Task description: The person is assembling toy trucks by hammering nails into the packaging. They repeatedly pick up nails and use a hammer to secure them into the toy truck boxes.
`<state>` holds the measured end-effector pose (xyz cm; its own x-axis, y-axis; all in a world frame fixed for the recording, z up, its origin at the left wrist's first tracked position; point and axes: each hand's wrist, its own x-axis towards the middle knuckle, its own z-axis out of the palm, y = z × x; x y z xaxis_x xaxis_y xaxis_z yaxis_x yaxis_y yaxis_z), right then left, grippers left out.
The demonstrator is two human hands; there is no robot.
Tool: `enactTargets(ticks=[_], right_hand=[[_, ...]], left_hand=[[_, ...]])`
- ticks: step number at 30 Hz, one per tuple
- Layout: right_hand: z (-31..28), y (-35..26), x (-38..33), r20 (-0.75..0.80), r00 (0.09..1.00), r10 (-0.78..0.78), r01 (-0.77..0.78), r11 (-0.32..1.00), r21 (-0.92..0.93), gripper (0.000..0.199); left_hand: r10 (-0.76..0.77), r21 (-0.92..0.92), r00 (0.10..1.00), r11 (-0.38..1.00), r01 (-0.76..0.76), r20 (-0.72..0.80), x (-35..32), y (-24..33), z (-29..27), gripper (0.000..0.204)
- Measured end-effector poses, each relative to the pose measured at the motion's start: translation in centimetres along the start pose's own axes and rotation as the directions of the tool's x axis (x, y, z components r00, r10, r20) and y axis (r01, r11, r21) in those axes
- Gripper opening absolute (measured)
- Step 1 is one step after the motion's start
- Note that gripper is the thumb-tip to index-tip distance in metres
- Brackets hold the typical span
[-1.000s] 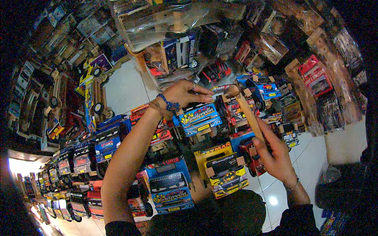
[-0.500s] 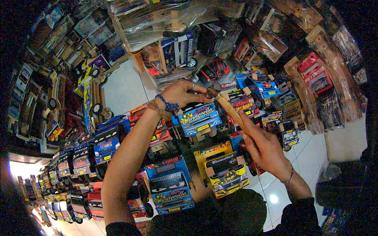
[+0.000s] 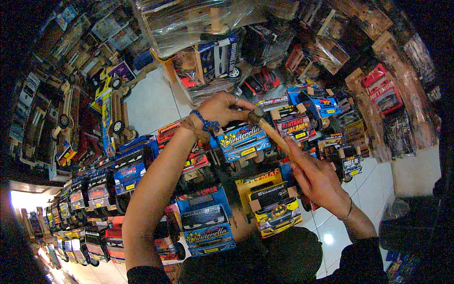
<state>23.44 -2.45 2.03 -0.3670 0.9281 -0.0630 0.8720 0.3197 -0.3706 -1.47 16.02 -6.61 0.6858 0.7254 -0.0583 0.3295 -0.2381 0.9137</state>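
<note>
In my right hand point(image 3: 319, 180) is a hammer point(image 3: 274, 134), its wooden handle wrapped by my fingers. The dark hammer head is at the fingertips of my left hand point(image 3: 220, 111), above a blue wooden toy truck point(image 3: 244, 142). My left thumb and fingers are drawn together at that truck's top; what they pinch, if anything, is too small or hidden to make out. Closer to me stand a yellow and black toy truck point(image 3: 277, 208) and another blue toy truck point(image 3: 206, 226). Beyond my right hand is a black and red toy truck point(image 3: 294, 127).
Rows of toy trucks point(image 3: 99, 189) line the left side. A plastic-wrapped stack point(image 3: 189, 28) rises at the far side, with wrapped trucks point(image 3: 383, 92) at the right. White floor tiles point(image 3: 371, 189) show at the right, and a long yellow-blue truck point(image 3: 111, 106) lies on its side at the left.
The view has shifted slightly, so the trucks sit a little to the right in it. Both hands keep nearly the same pose, with the hammer head still beside my left fingertips.
</note>
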Motion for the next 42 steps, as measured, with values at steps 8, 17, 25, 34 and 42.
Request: enactTargets(ticks=[8, 17, 25, 34, 42], right_hand=[[0.4, 0.3, 0.1, -0.011, 1.000, 0.001, -0.001, 1.000, -0.013, 0.059], [0.3, 0.4, 0.2, 0.032, 0.999, 0.015, -0.013, 0.998, -0.060, 0.061], [0.7, 0.9, 0.3, -0.017, 1.000, -0.019, 0.018, 0.999, -0.048, 0.060], [0.8, 1.0, 0.0, -0.075, 0.997, -0.022, 0.020, 0.999, -0.036, 0.063], [-1.8, -1.4, -3.2, -0.252, 0.963, 0.094, -0.043, 0.978, 0.202, 0.058]], left_hand=[[0.150, -0.099, 0.989, 0.984, -0.151, -0.021, 0.4, -1.0, 0.3, 0.027], [0.051, -0.038, 0.999, 0.998, -0.052, -0.007, 0.2, 0.0, 0.0, 0.031], [0.117, -0.014, 0.993, 0.993, -0.117, -0.015, 0.4, -0.2, -0.1, 0.031], [0.034, -0.145, 0.999, 0.989, -0.032, 0.012, 0.0, 0.5, 0.0, 0.028], [0.128, -0.061, 0.991, 0.990, -0.129, -0.029, 0.1, 0.2, 0.2, 0.036]])
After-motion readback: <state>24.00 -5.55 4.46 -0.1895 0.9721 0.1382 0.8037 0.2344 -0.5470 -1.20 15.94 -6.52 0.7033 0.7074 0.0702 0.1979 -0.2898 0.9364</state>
